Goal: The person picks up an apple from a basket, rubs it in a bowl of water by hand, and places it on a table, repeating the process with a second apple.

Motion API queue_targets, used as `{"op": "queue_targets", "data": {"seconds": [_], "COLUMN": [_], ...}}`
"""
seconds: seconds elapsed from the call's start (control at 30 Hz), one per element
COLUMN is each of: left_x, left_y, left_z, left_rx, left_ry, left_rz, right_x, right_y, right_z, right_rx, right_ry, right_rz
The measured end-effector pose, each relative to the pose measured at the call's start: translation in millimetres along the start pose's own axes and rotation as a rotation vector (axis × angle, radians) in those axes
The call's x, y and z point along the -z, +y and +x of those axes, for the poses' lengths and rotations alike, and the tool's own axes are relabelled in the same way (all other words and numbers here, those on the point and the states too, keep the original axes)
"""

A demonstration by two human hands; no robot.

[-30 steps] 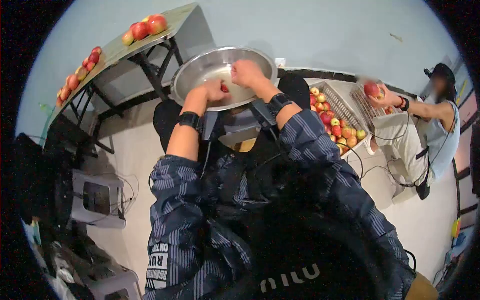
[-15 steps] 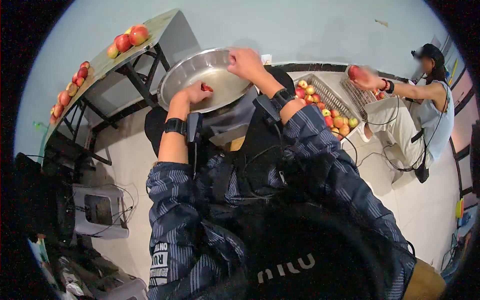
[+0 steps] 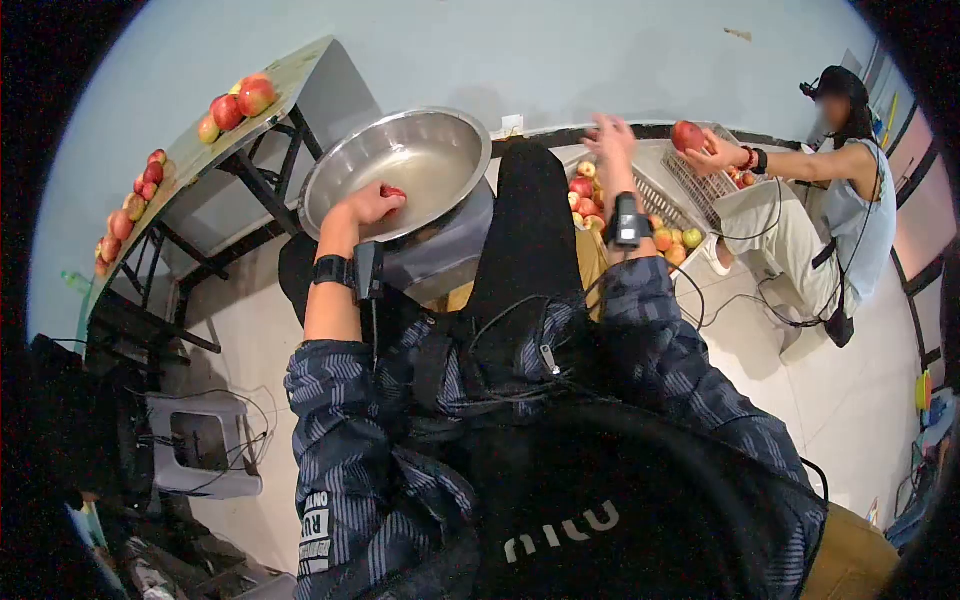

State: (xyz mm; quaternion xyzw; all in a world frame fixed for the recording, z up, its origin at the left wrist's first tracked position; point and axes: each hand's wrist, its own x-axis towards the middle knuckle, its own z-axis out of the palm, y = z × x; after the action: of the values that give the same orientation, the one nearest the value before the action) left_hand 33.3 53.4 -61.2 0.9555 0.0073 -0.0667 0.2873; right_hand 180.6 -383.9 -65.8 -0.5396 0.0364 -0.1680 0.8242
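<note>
Left hand [image 3: 368, 206]: at 11 o'clock from the person's chest, fingers curled shut on a small red piece of fruit [image 3: 393, 191] – the palm rests inside the bowl, near its nearer rim.
Small red piece of fruit: pinched at the left fingertips, low against the inner wall of the bowl; too small to tell more.
Round stainless-steel bowl [image 3: 425, 155]: tilted toward the camera at 12 o'clock, its inside bare apart from the hand and the red piece.
Right hand [image 3: 608, 140]: stretched out at 1 o'clock, open with fingers spread, holding nothing – it hovers above the far end of the crate and is slightly blurred.
White slatted plastic crate [image 3: 655, 197]: on the floor at 1 o'clock, just right of the bowl, holding red and yellow apples [image 3: 668, 244].
Black wrist bands [image 3: 332, 270]: one on each forearm, with cables running back to the chest.
Co-worker: seated at 2 o'clock, well apart from the bowl, one hand holding a round red apple [image 3: 686, 135] over a second crate.
Grey metal-legged bench [image 3: 295, 72]: at 10 o'clock, a row of red apples [image 3: 240, 98] along its top.
</note>
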Motion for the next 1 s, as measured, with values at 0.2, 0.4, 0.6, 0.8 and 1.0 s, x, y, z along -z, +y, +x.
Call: {"op": "queue_targets", "data": {"seconds": [0.2, 0.4, 0.6, 0.8, 1.0], "left_x": [-8, 3, 0, 1, 6], "left_y": [-28, 12, -3, -5, 25], "left_z": [23, -10, 3, 6, -20], "left_rx": [-0.03, 0.023, -0.004, -0.014, 0.005], "left_ry": [0.026, -0.004, -0.009, -0.015, 0.124], "left_rz": [-0.051, -0.028, 0.002, 0.089, 0.186], "right_x": [99, 86, 104, 103, 61], "right_y": [27, -24, -12, 2, -2], "right_z": [63, -9, -11, -8, -23], "right_rx": [0.36, 0.243, 0.228, 0.205, 0.166], "right_ry": [0.574, 0.318, 0.193, 0.045, -0.302], "right_rz": [0.027, 0.575, 0.579, 0.481, 0.377]}}
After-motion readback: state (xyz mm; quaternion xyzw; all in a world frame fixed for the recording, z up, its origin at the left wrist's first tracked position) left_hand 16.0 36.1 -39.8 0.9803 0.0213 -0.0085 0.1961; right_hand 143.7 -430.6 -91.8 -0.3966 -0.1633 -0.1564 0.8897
